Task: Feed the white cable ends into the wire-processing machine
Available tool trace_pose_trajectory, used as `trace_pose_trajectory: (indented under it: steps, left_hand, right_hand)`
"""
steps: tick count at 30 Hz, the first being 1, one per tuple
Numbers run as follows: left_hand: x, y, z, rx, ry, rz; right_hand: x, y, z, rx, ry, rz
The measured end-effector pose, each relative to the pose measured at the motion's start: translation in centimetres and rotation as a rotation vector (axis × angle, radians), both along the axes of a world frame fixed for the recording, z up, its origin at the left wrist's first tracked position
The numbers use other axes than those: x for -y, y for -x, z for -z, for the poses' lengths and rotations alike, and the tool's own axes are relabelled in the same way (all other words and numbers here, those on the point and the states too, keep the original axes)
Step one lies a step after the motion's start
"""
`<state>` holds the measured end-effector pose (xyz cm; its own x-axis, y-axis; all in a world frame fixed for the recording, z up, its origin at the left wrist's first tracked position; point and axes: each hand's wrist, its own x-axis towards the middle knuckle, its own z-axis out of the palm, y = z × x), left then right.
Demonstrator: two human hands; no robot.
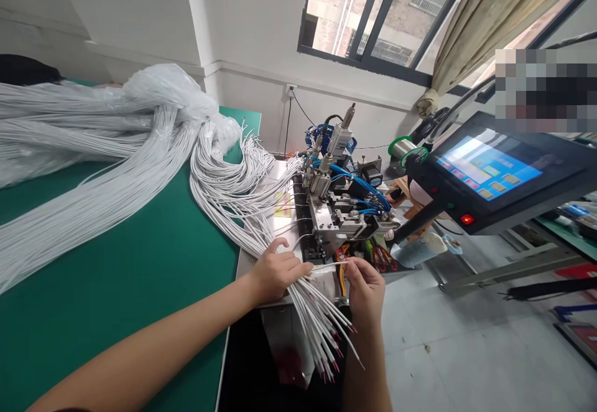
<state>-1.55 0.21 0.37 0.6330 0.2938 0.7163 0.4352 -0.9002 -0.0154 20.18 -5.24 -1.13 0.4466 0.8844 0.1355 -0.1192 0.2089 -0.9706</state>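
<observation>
My left hand [278,271] lies over a bundle of thin white cables [311,312], its fingers curled round it. Reddish tips fan out below at the bundle's free ends. Between finger and thumb my right hand [366,282] pinches the end of one single white cable [330,266], which stretches across from the left hand. Just beyond both hands stands a bench machine [324,210] with metal cylinders and blue air tubes. Several cables run into the black strip [305,225] along its near side.
More white cables [112,197], partly wrapped in clear plastic [170,88], cover the green table [186,294] on the left. A lit touchscreen [492,166] stands to the right, beside a wire spool [407,150]. Red-handled scissors [385,257] and orange-handled pliers [342,278] lie by the machine.
</observation>
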Motion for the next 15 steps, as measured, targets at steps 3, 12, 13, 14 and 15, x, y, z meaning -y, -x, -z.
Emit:
trace_pose_trajectory:
  steps: [3,12,13,14,15]
  left_hand:
    - [0.1,-0.2,-0.3,0.007,0.036,-0.021]
    - [0.2,-0.2,0.0,0.022,0.072,-0.062]
    - [0.2,-0.1,0.0,0.016,0.068,-0.060]
    - [0.2,-0.1,0.1,0.009,0.061,-0.054]
    - [0.1,-0.1,0.1,0.005,0.051,-0.045]
  right_hand:
    - [-0.3,-0.1,0.0,-0.047,0.025,-0.063]
    - [0.1,-2.9,-1.2,0.577,0.150,-0.202]
    - [0.1,-2.9,-1.3,0.621,0.155,-0.194]
    - [0.0,-2.9,-1.3,0.649,0.158,-0.187]
    - [0.0,-2.8,-1.3,0.664,0.160,-0.183]
